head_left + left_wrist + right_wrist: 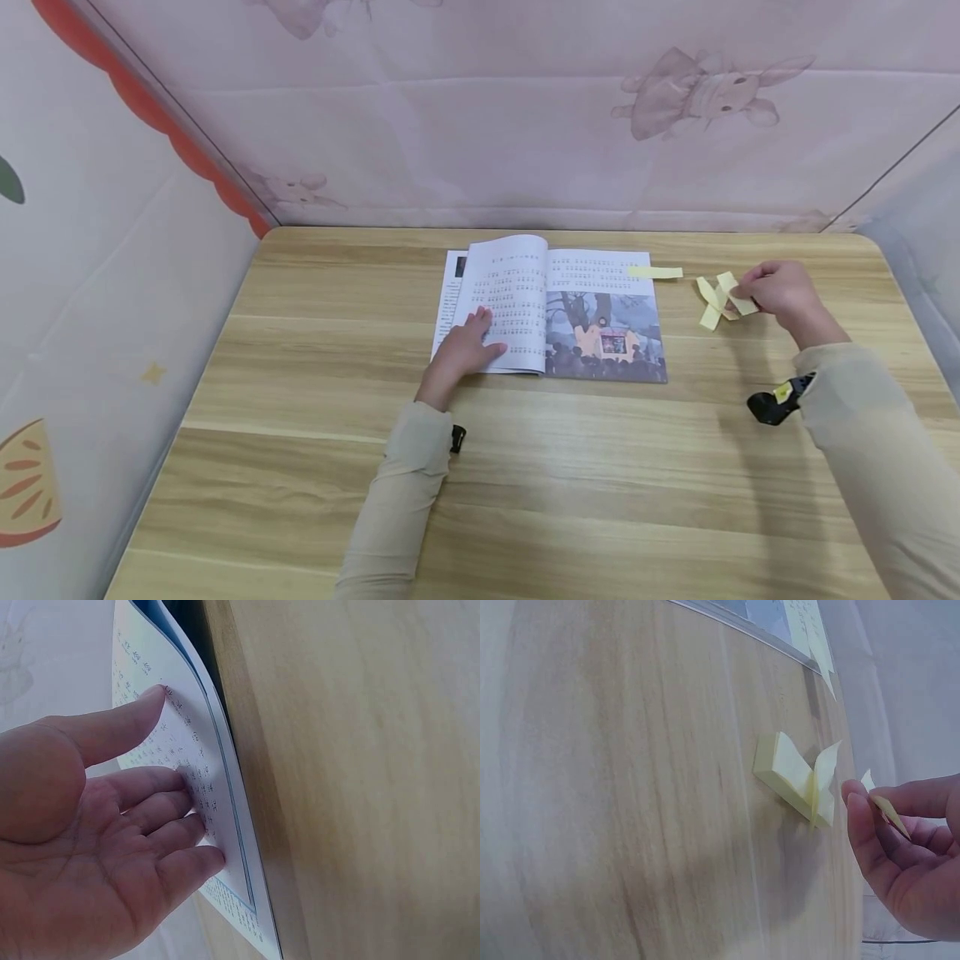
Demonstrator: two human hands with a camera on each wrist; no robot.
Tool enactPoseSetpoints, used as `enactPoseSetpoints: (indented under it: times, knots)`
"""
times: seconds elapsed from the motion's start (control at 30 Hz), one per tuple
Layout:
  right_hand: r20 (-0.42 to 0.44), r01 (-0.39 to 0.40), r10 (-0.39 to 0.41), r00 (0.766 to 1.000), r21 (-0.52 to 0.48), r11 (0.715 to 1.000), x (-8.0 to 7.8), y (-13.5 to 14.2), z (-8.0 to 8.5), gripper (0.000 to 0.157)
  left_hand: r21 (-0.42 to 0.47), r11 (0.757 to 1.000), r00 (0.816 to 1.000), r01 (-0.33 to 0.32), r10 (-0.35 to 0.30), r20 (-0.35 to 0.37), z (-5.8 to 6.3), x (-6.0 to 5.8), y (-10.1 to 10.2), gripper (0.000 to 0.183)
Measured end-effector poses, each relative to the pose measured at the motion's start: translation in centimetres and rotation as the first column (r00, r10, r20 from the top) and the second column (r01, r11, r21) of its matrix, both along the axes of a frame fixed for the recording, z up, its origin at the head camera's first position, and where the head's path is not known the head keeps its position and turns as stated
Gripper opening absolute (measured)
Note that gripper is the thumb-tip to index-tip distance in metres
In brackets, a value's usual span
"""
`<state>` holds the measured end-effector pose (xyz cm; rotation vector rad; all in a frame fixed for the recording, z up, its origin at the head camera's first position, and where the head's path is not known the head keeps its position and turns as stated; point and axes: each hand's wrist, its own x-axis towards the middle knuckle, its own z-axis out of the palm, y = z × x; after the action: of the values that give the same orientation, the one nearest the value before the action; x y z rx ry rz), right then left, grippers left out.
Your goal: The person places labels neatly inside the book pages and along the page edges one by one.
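An open book [517, 275] lies near the back of the table, printed text on its left page and an illustration [607, 337] on the right. My left hand [462, 347] rests on the lower left page, its fingers loosely extended and fingertips against the paper, as the left wrist view also shows. From the right page's outer edge sticks out a pale yellow sticky strip [666, 273]. Right of the book, my right hand [787, 293] pinches a yellow paper strip [889, 813] between thumb and fingers. Beside those fingertips sits a small yellow sticky-note pad [784, 774] with curled strips [825, 769] on it.
The wooden table [315, 358] ends at a pink patterned wall cloth [450, 142] behind the book. A pale cloth with fruit shapes [75, 292] stands along the left side. Black wrist devices [772, 407] hang below both sleeves.
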<state>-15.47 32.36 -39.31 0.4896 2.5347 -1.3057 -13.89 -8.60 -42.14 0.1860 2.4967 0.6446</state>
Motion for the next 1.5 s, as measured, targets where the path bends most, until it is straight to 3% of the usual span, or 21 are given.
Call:
enactPoseSetpoints:
  times: [0.17, 0.5, 0.63, 0.97, 1.5]
  knots:
    - [-0.019, -0.004, 0.002, 1.0, -0.104, 0.995, 0.0, 0.0, 0.4, 0.015, -0.003, 1.0, 1.0, -0.01, 0.01, 0.011, 0.1, 0.0, 0.1, 0.066]
    - [-0.091, 0.019, -0.032, 0.995, -0.136, 0.991, -0.3, -0.5, 0.7, 0.004, 0.0, 1.0, 1.0, -0.009, 0.009, 0.01, 0.3, 0.1, 0.0, 0.066]
    - [-0.097, -0.003, -0.009, 0.995, -0.125, 0.992, -0.5, -1.0, 0.6, 0.004, 0.004, 1.0, 1.0, -0.01, 0.01, 0.011, 0.3, 0.0, 0.0, 0.066]
    - [-0.08, -0.12, 0.114, 0.99, -0.083, 0.989, -0.8, -2.7, 0.1, 0.026, 0.005, 1.0, 1.0, -0.007, 0.007, 0.013, 0.3, -0.1, 0.0, 0.066]
    - [-0.125, -0.098, 0.089, 0.988, -0.07, 0.993, -1.2, -4.7, -1.0, 0.027, 0.008, 1.0, 1.0, -0.003, 0.003, 0.005, 0.1, 0.0, 0.0, 0.066]
